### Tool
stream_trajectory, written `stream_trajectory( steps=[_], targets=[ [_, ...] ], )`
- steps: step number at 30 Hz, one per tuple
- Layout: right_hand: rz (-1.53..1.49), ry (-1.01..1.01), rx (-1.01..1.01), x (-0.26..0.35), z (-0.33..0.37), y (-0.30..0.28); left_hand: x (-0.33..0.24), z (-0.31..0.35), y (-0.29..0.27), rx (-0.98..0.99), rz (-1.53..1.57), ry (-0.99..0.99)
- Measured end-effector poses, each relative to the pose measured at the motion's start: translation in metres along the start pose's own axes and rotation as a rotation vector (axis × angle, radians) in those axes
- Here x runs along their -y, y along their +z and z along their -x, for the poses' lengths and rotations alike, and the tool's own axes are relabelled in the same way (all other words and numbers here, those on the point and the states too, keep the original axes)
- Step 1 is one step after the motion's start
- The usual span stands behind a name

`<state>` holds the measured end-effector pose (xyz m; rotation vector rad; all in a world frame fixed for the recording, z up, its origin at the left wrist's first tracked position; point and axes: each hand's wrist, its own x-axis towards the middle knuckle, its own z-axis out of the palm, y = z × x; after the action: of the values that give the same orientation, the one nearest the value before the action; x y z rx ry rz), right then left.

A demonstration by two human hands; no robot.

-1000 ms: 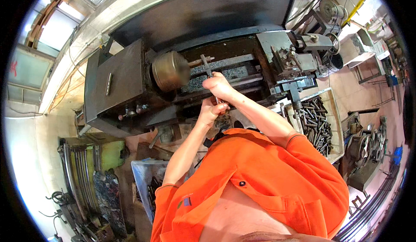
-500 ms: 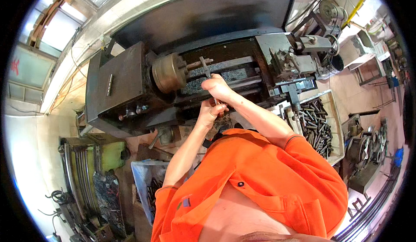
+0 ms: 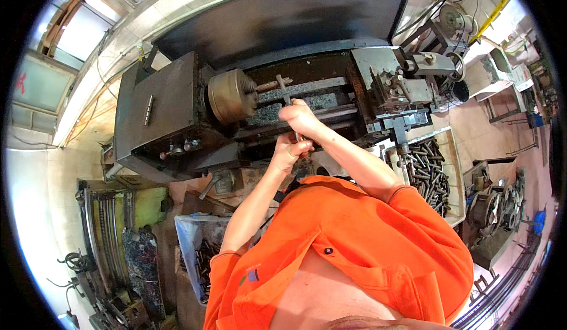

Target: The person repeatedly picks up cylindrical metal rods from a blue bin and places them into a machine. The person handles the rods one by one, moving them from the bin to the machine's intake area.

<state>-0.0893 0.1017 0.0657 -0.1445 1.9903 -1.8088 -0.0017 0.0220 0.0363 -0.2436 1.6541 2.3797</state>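
Orange cloth shirt (image 3: 366, 229), one dark button, nearest.
Bin (image 3: 187, 247), left, lined with bluish plastic sheeting; short metal pieces inside.
Crate (image 3: 457, 179), right, pale-walled, heaped with short cylindrical steel rods (image 3: 428, 173), dull and dark.
Left hand (image 3: 287, 154), bare; grip clenched about the near end of the metal bar; place unchanged over the last second.
Right hand (image 3: 299, 119), bare, farther out; grip wrapped round the same bar, likewise unchanged.
Metal bar (image 3: 284, 89), slim, grey, flat-sided; far end at the outer part of the workpiece, contact not discernible.
Workpiece (image 3: 267, 87), slender, brownish, projecting rightward from the chuck.
Chuck (image 3: 232, 98), brassy-brown cylinder, left; its right edge, blurred a second ago, now sharp.
Chips (image 3: 269, 115), grey, granular, between lathe rails.
Back panel (image 3: 283, 20), dark, smooth sheet, farthest.
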Motion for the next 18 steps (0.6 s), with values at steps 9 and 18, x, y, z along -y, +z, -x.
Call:
stream_trajectory(
  steps=[9,18],
  targets=[
    [-0.103,0.138,0.028,0.011,0.009,-0.016,-0.009,-0.004,0.009,0.060,-0.021,-0.016],
    [-0.284,0.002,-0.222,-0.017,0.018,-0.056,0.004,-0.024,0.036,0.263,-0.105,-0.017]
  ],
)
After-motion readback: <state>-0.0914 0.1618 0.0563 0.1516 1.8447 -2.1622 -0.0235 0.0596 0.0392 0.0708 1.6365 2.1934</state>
